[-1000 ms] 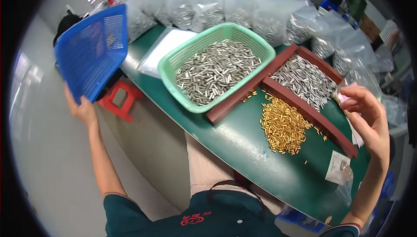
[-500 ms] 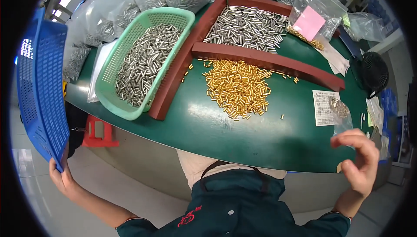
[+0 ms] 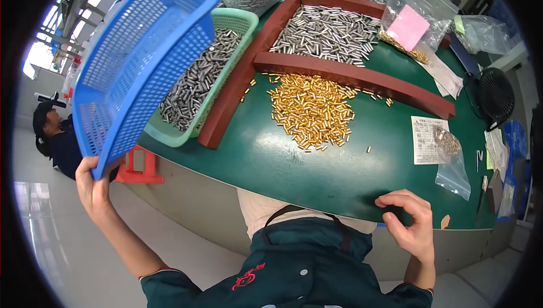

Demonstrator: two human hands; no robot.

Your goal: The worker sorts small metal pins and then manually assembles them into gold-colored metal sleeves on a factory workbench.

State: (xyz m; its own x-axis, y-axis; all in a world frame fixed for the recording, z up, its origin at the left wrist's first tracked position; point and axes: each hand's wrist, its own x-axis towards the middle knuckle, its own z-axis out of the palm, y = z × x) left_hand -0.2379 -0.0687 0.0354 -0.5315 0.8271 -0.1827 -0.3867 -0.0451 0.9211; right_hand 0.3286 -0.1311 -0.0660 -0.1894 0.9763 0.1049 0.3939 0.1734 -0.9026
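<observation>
Left hand (image 3: 93,186) grips empty blue basket (image 3: 141,59), tilted above green basket (image 3: 229,25) of silver pins; right hand (image 3: 410,223) loosely curled, empty, on worktop (image 3: 271,161) edge.

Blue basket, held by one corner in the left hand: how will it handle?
The blue basket probably is light: the left hand lifts it, empty, by one corner. Its mesh walls likely flex a little. Tilted over the green basket, it may swing or twist in that grip.

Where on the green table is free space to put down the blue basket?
Bare green table lies between the gold pile and the near edge. Beyond that pile, the wooden frame and green basket crowd it.
</observation>
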